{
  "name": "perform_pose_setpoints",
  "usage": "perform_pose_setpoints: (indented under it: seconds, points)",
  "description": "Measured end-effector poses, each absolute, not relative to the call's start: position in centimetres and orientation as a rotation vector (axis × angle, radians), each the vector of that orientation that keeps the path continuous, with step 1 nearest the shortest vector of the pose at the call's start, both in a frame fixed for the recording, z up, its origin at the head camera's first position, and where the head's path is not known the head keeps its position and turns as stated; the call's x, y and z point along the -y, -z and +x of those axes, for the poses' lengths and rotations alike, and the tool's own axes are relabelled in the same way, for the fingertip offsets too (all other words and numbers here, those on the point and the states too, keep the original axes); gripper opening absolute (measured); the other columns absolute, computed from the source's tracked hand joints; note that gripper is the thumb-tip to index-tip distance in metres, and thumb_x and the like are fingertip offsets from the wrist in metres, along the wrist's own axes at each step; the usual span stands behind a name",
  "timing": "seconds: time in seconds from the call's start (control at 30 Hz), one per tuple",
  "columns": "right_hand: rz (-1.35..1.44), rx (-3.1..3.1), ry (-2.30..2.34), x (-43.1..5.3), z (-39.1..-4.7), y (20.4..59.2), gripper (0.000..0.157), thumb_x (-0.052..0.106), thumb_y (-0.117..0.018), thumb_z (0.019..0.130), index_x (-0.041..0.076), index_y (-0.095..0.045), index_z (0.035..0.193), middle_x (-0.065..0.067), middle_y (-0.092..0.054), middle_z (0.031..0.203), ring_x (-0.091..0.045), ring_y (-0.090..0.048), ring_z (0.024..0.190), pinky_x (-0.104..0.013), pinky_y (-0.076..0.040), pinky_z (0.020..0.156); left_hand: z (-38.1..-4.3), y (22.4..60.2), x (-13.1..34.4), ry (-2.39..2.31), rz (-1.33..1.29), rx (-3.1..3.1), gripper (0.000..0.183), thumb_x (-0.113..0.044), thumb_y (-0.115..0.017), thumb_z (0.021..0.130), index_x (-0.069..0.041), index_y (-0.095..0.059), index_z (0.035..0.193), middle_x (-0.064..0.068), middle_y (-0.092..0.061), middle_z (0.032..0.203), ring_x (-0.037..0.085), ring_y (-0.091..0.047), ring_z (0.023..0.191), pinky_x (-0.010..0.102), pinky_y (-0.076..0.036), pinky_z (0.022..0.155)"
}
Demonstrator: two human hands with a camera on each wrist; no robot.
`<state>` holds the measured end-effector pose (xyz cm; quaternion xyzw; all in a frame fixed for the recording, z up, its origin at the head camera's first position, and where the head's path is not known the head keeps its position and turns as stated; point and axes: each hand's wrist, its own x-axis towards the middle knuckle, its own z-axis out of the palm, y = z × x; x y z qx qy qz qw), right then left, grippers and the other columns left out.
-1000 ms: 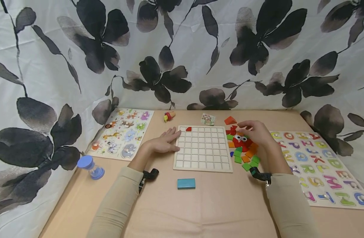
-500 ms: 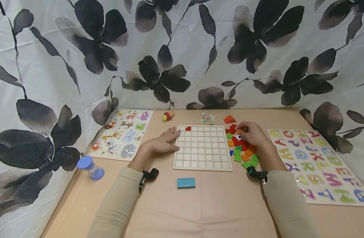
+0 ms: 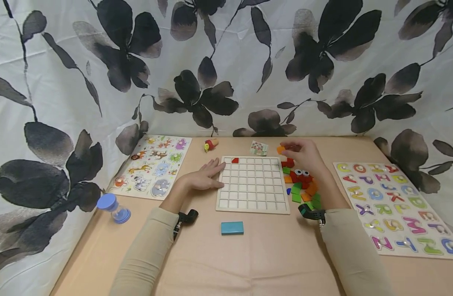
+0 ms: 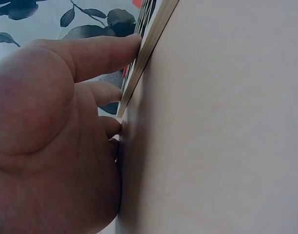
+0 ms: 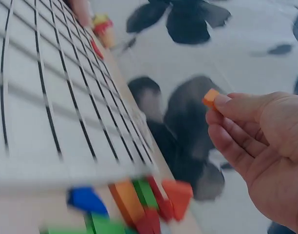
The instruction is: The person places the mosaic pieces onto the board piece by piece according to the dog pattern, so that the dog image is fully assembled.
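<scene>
My right hand (image 3: 304, 154) pinches a small orange block (image 5: 211, 99) between thumb and fingers, lifted above the table near the far right corner of a pale grid board (image 3: 254, 185). My left hand (image 3: 200, 176) rests flat with fingers spread, its fingertips right at the board's left edge. A single red piece (image 3: 235, 160) sits in a cell of the board's far row. Right of the board lies a loose pile of red, orange and green pieces (image 3: 296, 193), with a red piece bearing two googly eyes (image 3: 302, 177) among them.
Behind the board lie a small printed card (image 3: 259, 148) and a red-and-tan toy (image 3: 211, 144). An animal puzzle (image 3: 152, 164) and a blue sand timer (image 3: 113, 208) stand left, a letter puzzle (image 3: 400, 205) right. A teal block (image 3: 232, 228) lies in front.
My right hand has picked the orange block out of the pile and moved away from me and to the left with it. The left hand has stayed at the board's edge.
</scene>
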<state>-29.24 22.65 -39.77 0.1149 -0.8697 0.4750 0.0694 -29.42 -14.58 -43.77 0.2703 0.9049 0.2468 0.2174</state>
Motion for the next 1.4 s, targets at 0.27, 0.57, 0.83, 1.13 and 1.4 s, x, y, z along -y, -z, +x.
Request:
perform_pose_setpoints:
  seconds: [0.27, 0.57, 0.83, 1.13, 1.4]
  points:
    - [0.654, 2.679, -1.398, -16.4, -31.8, 40.4, 0.029, 0.009, -0.073, 0.085, 0.004, -0.069, 0.113, -0.009, -0.067, 0.103, -0.022, -0.062, 0.087, -0.026, -0.054, 0.074, -29.4, 43.7, 14.5, -0.675, 0.748, -2.507, 0.083, -0.044, -0.057, 0.091, -0.020, -0.011, 0.155, 0.011, 0.010, 0.161, 0.024, 0.014, 0.147, 0.041, 0.006, 0.118]
    - [0.613, 2.882, -1.136, -12.5, -33.9, 43.1, 0.025, 0.016, -0.076, 0.082, 0.005, -0.071, 0.104, -0.005, -0.065, 0.092, -0.021, -0.055, 0.084, -0.031, -0.048, 0.074, -29.5, 43.7, 14.3, -0.663, 0.746, -2.510, 0.083, -0.046, -0.057, 0.091, -0.021, -0.011, 0.156, 0.010, 0.009, 0.161, 0.023, 0.014, 0.147, 0.042, 0.005, 0.118]
    - [0.532, 2.952, -1.089, -11.6, -34.1, 43.6, 0.024, 0.016, -0.073, 0.085, 0.006, -0.072, 0.107, -0.005, -0.068, 0.098, -0.022, -0.059, 0.090, -0.037, -0.050, 0.083, -29.6, 43.6, 14.3, -0.669, 0.732, -2.506, 0.082, -0.045, -0.057, 0.091, -0.021, -0.011, 0.155, 0.010, 0.010, 0.161, 0.024, 0.014, 0.147, 0.042, 0.005, 0.118]
    - [0.504, 2.987, -1.051, -11.2, -34.0, 43.5, 0.028, 0.018, -0.070, 0.088, 0.007, -0.072, 0.114, -0.006, -0.070, 0.111, -0.023, -0.061, 0.104, -0.040, -0.049, 0.093, -29.9, 43.5, 14.3, -0.675, 0.716, -2.500, 0.083, -0.047, -0.057, 0.091, -0.023, -0.011, 0.155, 0.007, 0.011, 0.161, 0.022, 0.014, 0.146, 0.041, 0.006, 0.118]
    - [0.523, 2.901, -1.159, -12.9, -33.0, 43.0, 0.037, 0.019, -0.071, 0.088, 0.010, -0.067, 0.123, -0.005, -0.065, 0.097, -0.022, -0.053, 0.084, -0.033, -0.046, 0.066, -29.7, 43.5, 14.2, -0.690, 0.735, -2.499, 0.083, -0.044, -0.058, 0.091, -0.019, -0.012, 0.155, 0.009, 0.009, 0.161, 0.024, 0.013, 0.147, 0.042, 0.006, 0.118]
